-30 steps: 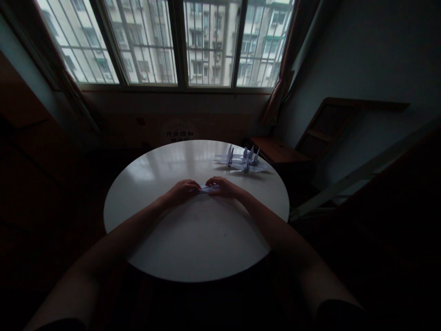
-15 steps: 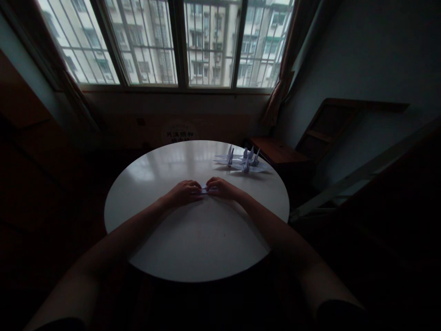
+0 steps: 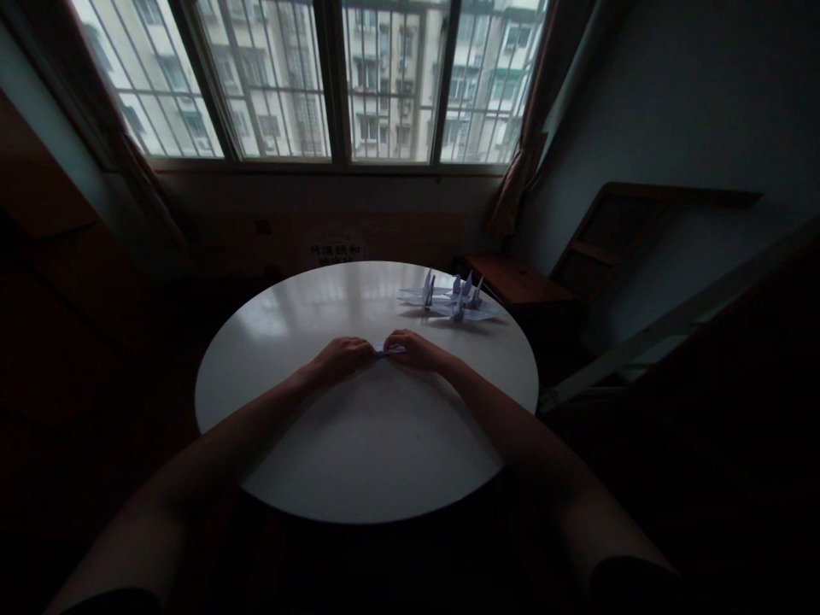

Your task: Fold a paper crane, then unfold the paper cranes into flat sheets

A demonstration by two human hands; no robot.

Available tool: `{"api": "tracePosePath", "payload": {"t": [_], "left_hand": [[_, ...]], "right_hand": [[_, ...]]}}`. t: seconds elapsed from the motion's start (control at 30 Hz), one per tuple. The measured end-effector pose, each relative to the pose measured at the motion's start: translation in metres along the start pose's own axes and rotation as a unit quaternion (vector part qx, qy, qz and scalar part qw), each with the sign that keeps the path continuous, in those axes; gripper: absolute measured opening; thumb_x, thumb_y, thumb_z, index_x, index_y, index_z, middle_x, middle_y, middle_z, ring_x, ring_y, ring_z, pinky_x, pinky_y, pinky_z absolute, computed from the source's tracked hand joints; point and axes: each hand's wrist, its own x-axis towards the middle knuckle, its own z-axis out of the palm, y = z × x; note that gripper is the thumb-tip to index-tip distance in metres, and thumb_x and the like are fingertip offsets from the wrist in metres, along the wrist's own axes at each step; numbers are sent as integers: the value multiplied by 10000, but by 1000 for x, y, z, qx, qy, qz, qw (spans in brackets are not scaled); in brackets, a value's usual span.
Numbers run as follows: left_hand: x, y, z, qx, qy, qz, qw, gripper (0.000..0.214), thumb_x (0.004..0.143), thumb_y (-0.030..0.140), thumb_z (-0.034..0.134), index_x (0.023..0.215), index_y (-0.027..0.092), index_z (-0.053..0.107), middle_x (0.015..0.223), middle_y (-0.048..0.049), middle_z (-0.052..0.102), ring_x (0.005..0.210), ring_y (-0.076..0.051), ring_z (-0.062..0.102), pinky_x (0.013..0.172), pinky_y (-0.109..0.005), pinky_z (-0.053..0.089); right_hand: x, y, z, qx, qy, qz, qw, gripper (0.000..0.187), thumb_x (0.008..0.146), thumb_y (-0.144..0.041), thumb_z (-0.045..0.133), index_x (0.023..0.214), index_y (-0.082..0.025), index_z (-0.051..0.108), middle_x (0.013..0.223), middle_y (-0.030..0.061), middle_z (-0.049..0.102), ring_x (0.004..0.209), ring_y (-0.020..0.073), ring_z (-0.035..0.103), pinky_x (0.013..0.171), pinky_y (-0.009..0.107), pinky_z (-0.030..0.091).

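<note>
A small folded piece of paper [image 3: 383, 351], pale and narrow, lies between my two hands near the middle of the round white table [image 3: 365, 453]. My left hand [image 3: 349, 352] is closed on its left end, fingers bent over it. On the right end, my right hand [image 3: 412, 349] has its fingers curled and pinched on the paper. Much of the paper is hidden under the fingers. Beyond my right hand, several folded paper cranes [image 3: 458, 306] stand close together at the table's far right.
A barred window [image 3: 390, 85] lets in light at the back, with curtains [image 3: 512, 192] at its sides. To the right of the table is a low brown wooden piece of furniture [image 3: 516, 280]. A pale slanted rail [image 3: 602, 363] runs nearby.
My left fingers have lowered and closed in more tightly around the paper, which now shows as a thinner strip. My right hand stays nearly in place. The cranes have not moved.
</note>
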Motion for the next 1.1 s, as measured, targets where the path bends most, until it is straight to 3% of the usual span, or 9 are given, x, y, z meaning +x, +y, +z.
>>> {"api": "tracePosePath", "payload": {"t": [0.27, 0.6, 0.9, 1.1], "left_hand": [[2, 0, 1, 42, 18, 24, 999, 193, 956, 269, 503, 908, 172, 663, 798, -49, 708, 748, -152, 673, 804, -299, 482], [0, -3, 5, 41, 22, -16, 999, 153, 924, 260, 548, 894, 180, 674, 822, -48, 730, 715, -142, 673, 756, -265, 481], [0, -6, 4, 27, 8, -23, 999, 133, 905, 219, 557, 910, 190, 687, 846, -47, 733, 726, -146, 676, 733, -255, 475], [-1, -6, 2, 32, 0, -6, 999, 148, 915, 226, 534, 927, 189, 677, 869, -49, 731, 731, -136, 676, 745, -249, 469]], "right_hand": [[2, 1, 0, -6, -11, 2, 1000, 109, 825, -132, 646, 922, -151, 692, 927, 86, 645, 850, 168, 596, 798, 285, 459], [1, -3, 1, -39, -7, 26, 999, 122, 841, -162, 637, 962, -157, 649, 926, 79, 645, 876, 176, 571, 780, 278, 429], [1, 0, 1, -37, -16, 11, 999, 66, 806, -101, 640, 857, -142, 633, 910, 83, 646, 845, 169, 569, 784, 273, 437], [2, -5, 3, -55, -7, 1, 998, 263, 807, -94, 643, 1058, -171, 649, 999, 85, 652, 915, 181, 582, 831, 302, 447]]}}
